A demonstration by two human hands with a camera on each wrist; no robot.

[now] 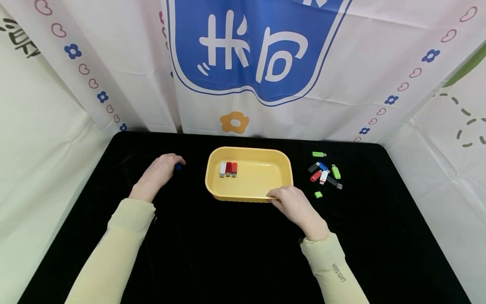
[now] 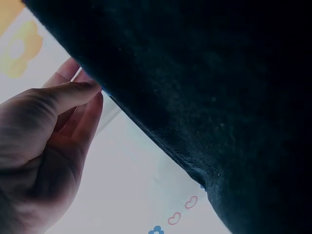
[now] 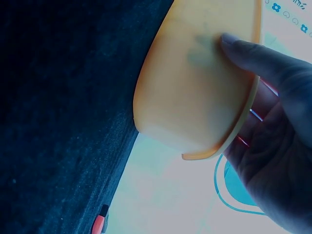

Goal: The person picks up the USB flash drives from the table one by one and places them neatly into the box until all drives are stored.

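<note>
My left hand point(image 1: 161, 171) is low over the black table, left of the yellow tray. Its fingertips pinch a small blue piece point(image 1: 177, 166), mostly covered by the fingers; I cannot tell its kind. In the left wrist view, thumb and fingers meet at the cloth's edge. My right hand point(image 1: 294, 207) grips the near right rim of the yellow tray point(image 1: 248, 197). The right wrist view shows the thumb point(image 3: 239, 46) on the outer wall, fingers inside. Upright in the tray's left part, side by side, lie a white USB stick point(image 1: 222, 169), a dark red one point(image 1: 228, 169) and a red one point(image 1: 234, 169).
Right of the tray lies a loose pile of USB sticks, among them a blue point(image 1: 323, 166), a red point(image 1: 315, 176) and a white one point(image 1: 323, 177). Green sticks point(image 1: 336, 172) lie around it, with a small green piece point(image 1: 318, 194) in front. Printed cloth point(image 1: 144, 97) hangs behind the table.
</note>
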